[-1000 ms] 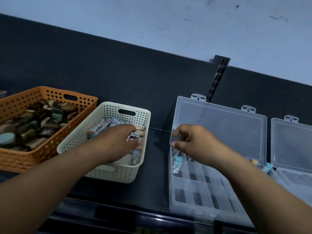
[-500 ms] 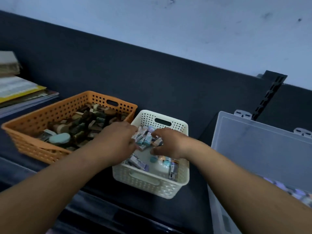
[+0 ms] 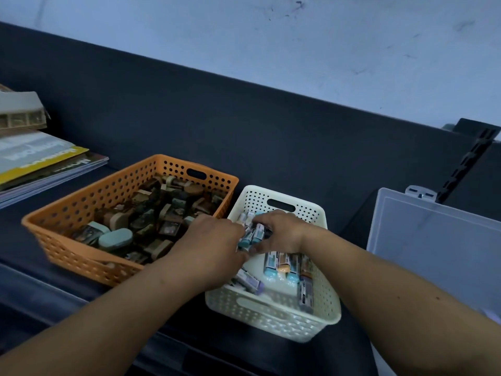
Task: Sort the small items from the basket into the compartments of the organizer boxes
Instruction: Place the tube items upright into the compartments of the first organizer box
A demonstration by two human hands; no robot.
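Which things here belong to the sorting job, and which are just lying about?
Job:
- white basket
- small tubes in it
- clear organizer box, lid open
- left hand and right hand, both gathering tubes

Lying about:
- orange basket of dark blocks
- stack of books

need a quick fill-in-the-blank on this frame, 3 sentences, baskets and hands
1. Both hands, the left hand and the right hand, reach into the ____ basket.
2. The basket directly beside it, full of small brownish items, is ____ in colour.
3. The clear organizer lid stands at the ____ edge of the view.

Missing words: white; orange; right
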